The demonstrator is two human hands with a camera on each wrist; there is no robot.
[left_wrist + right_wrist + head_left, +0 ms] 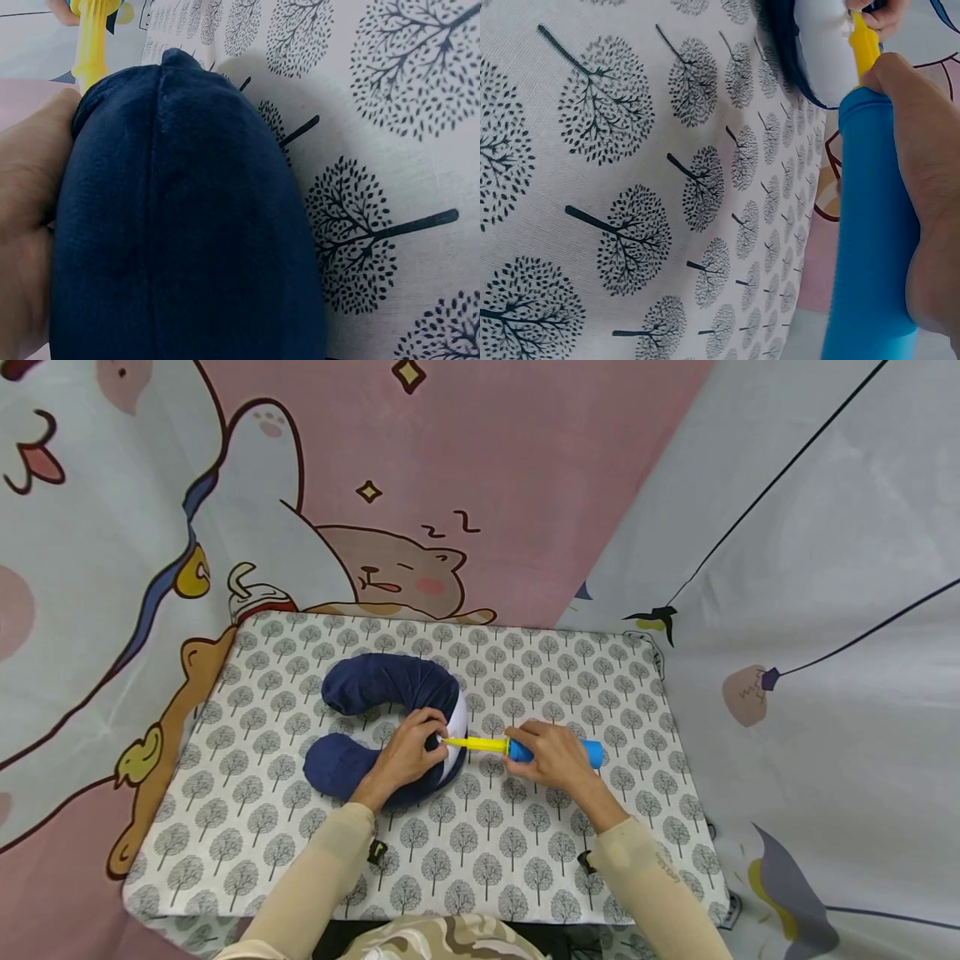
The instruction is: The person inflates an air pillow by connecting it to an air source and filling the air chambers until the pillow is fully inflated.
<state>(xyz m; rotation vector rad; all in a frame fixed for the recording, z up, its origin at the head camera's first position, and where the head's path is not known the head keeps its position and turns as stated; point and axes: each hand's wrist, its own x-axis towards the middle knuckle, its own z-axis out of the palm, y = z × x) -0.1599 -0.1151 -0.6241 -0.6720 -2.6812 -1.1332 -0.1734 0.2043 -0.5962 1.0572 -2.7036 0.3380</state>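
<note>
A dark blue U-shaped neck pillow (382, 677) lies on the table, its curved end to the right. A white inner part (456, 727) shows along an opening in the cover there. My left hand (411, 750) grips the pillow at this curve, beside the tip of a yellow nozzle (483, 744). The nozzle belongs to a blue hand pump (877, 217), which my right hand (551, 756) holds around its barrel. The nozzle tip meets the pillow by my left fingers; whether it sits inside a valve is hidden.
A white cloth with grey tree prints covers the table (487, 852). Printed curtains (525, 485) with cartoon animals rise behind it and at both sides. The table's front edge runs close to the person's camouflage-patterned clothing (450, 939).
</note>
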